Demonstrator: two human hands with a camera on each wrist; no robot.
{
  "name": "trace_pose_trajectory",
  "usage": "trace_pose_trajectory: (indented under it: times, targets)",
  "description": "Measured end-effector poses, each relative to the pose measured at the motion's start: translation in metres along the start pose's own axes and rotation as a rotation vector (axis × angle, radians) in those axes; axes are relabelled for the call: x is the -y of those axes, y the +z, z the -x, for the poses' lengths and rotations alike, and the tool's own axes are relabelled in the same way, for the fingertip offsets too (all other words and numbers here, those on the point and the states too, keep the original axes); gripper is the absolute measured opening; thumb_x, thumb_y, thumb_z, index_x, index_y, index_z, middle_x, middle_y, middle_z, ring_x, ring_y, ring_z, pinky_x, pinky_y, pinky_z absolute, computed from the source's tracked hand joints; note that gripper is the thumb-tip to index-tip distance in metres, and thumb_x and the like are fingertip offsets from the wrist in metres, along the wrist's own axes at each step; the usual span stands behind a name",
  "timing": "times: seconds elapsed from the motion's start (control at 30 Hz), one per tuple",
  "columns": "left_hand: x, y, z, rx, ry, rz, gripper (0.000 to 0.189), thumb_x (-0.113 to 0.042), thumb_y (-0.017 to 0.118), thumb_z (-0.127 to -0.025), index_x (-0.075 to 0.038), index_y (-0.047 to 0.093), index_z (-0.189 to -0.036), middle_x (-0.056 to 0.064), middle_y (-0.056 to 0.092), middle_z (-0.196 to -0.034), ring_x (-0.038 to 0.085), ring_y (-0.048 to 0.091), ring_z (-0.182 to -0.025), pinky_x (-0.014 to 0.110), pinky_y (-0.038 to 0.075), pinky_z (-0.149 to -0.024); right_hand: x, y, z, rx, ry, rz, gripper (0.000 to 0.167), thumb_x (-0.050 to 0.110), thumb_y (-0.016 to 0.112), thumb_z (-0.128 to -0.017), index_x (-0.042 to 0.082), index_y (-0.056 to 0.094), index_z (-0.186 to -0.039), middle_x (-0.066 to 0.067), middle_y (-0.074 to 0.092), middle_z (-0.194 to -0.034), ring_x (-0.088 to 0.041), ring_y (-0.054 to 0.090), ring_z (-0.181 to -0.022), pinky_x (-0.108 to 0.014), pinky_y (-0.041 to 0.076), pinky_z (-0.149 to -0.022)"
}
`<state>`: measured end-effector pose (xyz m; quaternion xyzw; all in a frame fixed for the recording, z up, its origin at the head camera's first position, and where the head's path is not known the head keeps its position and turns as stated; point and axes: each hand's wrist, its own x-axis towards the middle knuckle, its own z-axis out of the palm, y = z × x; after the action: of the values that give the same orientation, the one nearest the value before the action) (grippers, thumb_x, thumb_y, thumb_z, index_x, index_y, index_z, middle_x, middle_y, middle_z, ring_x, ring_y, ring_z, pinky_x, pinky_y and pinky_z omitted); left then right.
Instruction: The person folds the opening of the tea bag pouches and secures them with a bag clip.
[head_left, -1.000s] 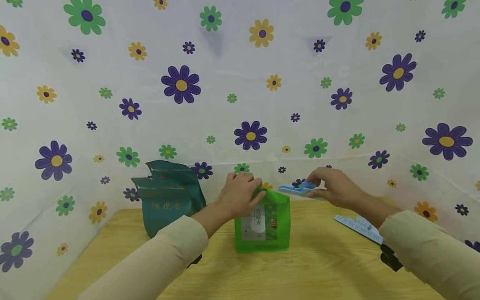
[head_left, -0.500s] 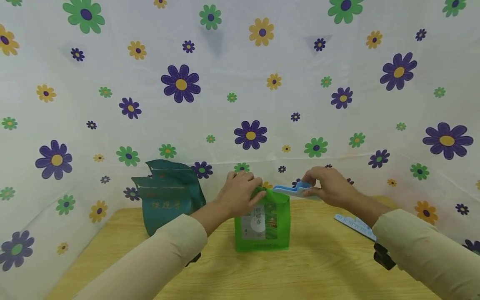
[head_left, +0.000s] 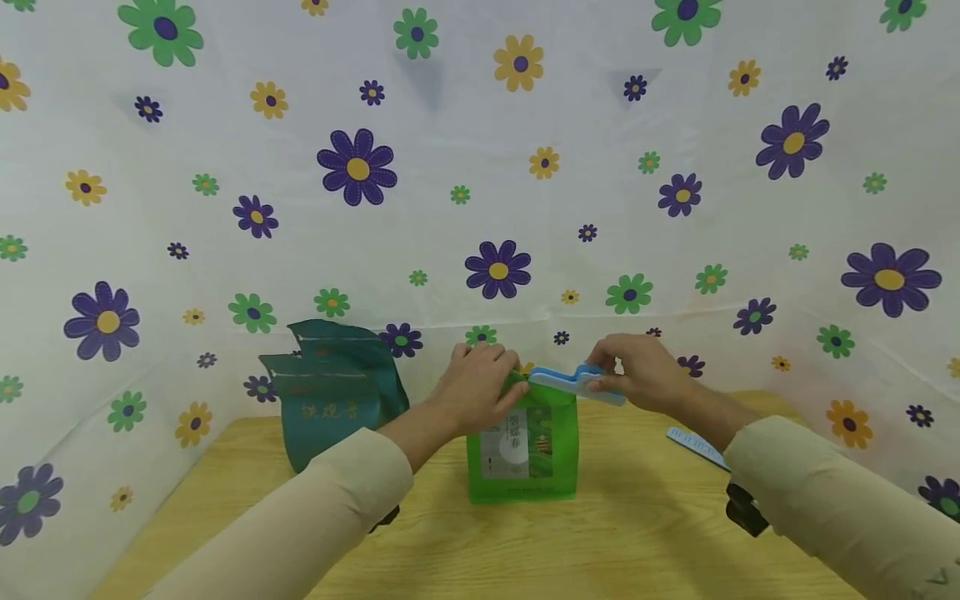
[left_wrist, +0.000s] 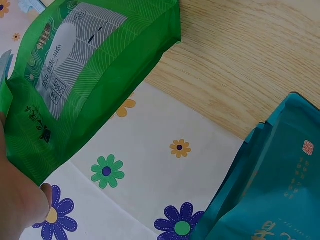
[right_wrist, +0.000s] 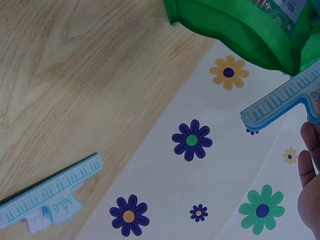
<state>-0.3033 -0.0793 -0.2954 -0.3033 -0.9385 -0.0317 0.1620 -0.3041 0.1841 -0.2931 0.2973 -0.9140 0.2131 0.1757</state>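
A bright green tea bag (head_left: 522,450) with a grey printed label stands upright on the wooden table. My left hand (head_left: 476,383) grips the bag's folded top at its left part; the wrist view shows the thumb and fingers at that edge. My right hand (head_left: 641,371) pinches a light blue ruler-marked bag clip (head_left: 576,385) by its handle. The clip lies along the right part of the bag's top, its left end close to my left fingers. In the right wrist view the clip (right_wrist: 280,100) overlaps the bag's top edge, and its far end sticks out past the bag.
Teal tea bags (head_left: 330,408) stand at the left of the table (head_left: 480,550). More ruler-marked clips, a light blue clip (right_wrist: 60,195) with a lilac one beneath, lie on the table at the right. A flower-patterned white cloth (head_left: 450,150) hangs behind and around.
My right hand has moved left with the clip, from beside the green bag onto the right part of its top. My left hand keeps its grip on the bag.
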Motion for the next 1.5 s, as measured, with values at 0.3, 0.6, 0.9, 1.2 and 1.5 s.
trace_pose_trajectory:
  times: [0.3, 0.6, 0.9, 1.2, 1.5]
  targets:
    - [0.0, 0.003, 0.001, -0.012, 0.015, -0.006, 0.036, -0.045, 0.054, -0.101, -0.013, 0.059, -0.117, 0.002, 0.063, -0.107, 0.021, 0.056, -0.104, 0.041, 0.042, -0.093, 0.01, 0.006, -0.007, 0.007, 0.038, -0.039, 0.015, 0.015, 0.08, -0.084, 0.007, 0.073, -0.095, 0.0, 0.07, -0.084, -0.012, 0.061, -0.075, -0.034, 0.054, -0.071]
    - [0.002, 0.003, -0.002, -0.002, 0.01, -0.007, 0.039, -0.046, 0.047, -0.104, -0.012, 0.057, -0.12, 0.003, 0.063, -0.111, 0.022, 0.057, -0.107, 0.039, 0.043, -0.091, 0.025, 0.011, -0.021, 0.001, 0.023, -0.058, 0.015, 0.014, 0.081, -0.084, 0.006, 0.073, -0.093, -0.003, 0.071, -0.085, -0.013, 0.061, -0.074, -0.031, 0.052, -0.069]
    - [0.002, 0.001, -0.002, -0.015, 0.029, 0.045, 0.037, -0.041, 0.045, -0.105, -0.011, 0.059, -0.121, 0.004, 0.066, -0.113, 0.023, 0.059, -0.109, 0.041, 0.045, -0.093, 0.036, 0.017, -0.029, 0.009, 0.012, -0.041, 0.019, 0.018, 0.08, -0.085, 0.006, 0.073, -0.099, -0.003, 0.068, -0.088, -0.014, 0.055, -0.075, -0.029, 0.045, -0.068]
    - [0.005, -0.005, -0.003, -0.002, 0.032, -0.008, 0.036, -0.04, 0.041, -0.107, -0.011, 0.06, -0.117, 0.003, 0.065, -0.107, 0.023, 0.059, -0.107, 0.041, 0.045, -0.091, 0.032, 0.02, -0.025, 0.014, -0.012, -0.061, 0.028, 0.022, 0.076, -0.09, 0.006, 0.072, -0.112, -0.002, 0.066, -0.095, -0.016, 0.055, -0.084, -0.033, 0.048, -0.074]
    - [0.017, -0.003, 0.004, -0.027, -0.01, -0.015, 0.041, -0.044, 0.042, -0.106, -0.01, 0.06, -0.117, 0.006, 0.065, -0.114, 0.025, 0.059, -0.11, 0.044, 0.045, -0.096, 0.024, 0.019, -0.017, 0.033, 0.036, -0.062, 0.04, 0.025, 0.073, -0.092, 0.004, 0.067, -0.126, -0.009, 0.07, -0.108, -0.02, 0.061, -0.091, -0.037, 0.052, -0.077]
